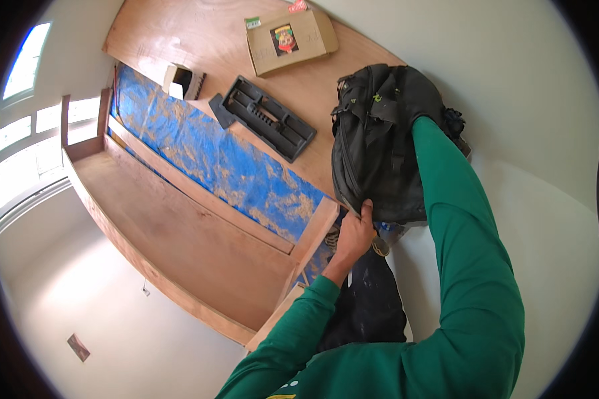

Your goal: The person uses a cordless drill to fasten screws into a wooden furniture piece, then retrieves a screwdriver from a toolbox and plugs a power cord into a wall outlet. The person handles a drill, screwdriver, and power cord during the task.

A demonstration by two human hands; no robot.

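Steady the black backpack (379,159), just beyond the left hand (357,234) on the counter (180,33), by the near edge pinched there. With the right hand hidden in or behind the backpack, grip impossible to tell, reach slowly without tugging.

At the upper right of the frame, the backpack (379,176) is black with small yellow-green accents. The person's sleeves (472,233) are plain deep green, and the trousers (373,299) at lower centre are black with pale flecks. At top centre, the cardboard box (316,46) is tan, bearing a dark, multicoloured picture. The plastic tray (296,138) is solid black. Left of centre, the bright blue sheet (213,143) is mottled with sandy-brown patches.
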